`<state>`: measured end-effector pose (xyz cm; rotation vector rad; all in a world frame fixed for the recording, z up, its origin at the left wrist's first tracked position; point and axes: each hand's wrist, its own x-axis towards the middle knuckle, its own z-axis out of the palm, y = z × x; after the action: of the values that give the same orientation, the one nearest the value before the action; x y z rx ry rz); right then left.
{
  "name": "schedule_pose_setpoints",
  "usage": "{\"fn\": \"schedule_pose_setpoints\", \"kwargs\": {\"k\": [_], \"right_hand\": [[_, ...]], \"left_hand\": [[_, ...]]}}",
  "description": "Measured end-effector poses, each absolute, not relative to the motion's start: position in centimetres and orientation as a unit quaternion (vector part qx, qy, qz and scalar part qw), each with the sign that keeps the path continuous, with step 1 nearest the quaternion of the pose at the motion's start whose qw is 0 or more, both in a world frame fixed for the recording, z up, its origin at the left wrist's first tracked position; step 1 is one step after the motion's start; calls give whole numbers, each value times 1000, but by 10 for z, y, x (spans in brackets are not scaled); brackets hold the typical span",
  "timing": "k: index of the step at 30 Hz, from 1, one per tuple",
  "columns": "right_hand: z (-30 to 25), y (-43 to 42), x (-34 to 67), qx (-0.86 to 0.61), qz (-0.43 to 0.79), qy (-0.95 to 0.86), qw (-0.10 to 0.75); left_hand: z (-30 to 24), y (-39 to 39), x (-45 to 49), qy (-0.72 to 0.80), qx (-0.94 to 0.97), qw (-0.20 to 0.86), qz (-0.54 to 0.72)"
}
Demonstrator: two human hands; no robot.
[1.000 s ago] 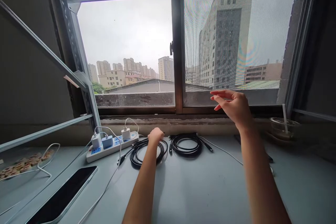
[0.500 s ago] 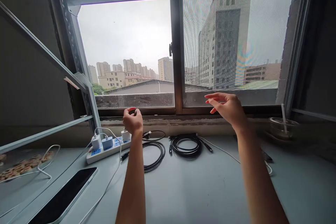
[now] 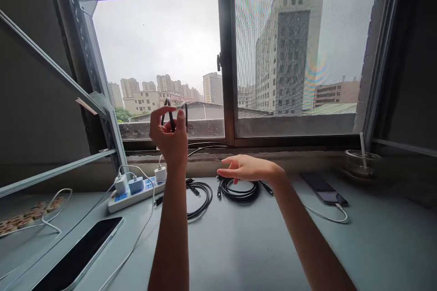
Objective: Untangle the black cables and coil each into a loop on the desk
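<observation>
My left hand (image 3: 170, 132) is raised in front of the window, with thumb and fingers pinched on a loop of a black cable (image 3: 201, 191). The rest of that cable trails down to a loose coil on the grey desk (image 3: 239, 245). My right hand (image 3: 246, 168) hovers low with its fingers stretched out, just above a second coiled black cable (image 3: 239, 189), and holds nothing.
A white power strip (image 3: 134, 189) with chargers plugged in lies at the left. A dark tablet (image 3: 79, 255) lies at the near left. A phone (image 3: 323, 188) on a white cord lies at the right. A cup with a straw (image 3: 362, 163) stands by the sill.
My left hand has lifted the cable from the desk up to window height. My right hand has dropped from in front of the window to just above the second coil.
</observation>
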<state>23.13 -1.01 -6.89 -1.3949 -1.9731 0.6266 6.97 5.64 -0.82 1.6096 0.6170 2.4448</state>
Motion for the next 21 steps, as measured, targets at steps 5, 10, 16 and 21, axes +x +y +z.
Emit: {"fn": "schedule_pose_setpoints", "kwargs": {"k": [5, 10, 16, 21], "right_hand": [[-58, -17, 208, -414, 179, -765, 460], [-45, -25, 210, -343, 123, -722, 588], [-35, -39, 221, -322, 118, -625, 701], [-27, -59, 227, -332, 144, -543, 758]], "left_hand": [[-8, 20, 102, 140, 507, 175, 832], [-10, 0, 119, 123, 457, 257, 843], [-5, 2, 105, 162, 520, 360, 757], [-4, 14, 92, 170, 496, 427, 737]]}}
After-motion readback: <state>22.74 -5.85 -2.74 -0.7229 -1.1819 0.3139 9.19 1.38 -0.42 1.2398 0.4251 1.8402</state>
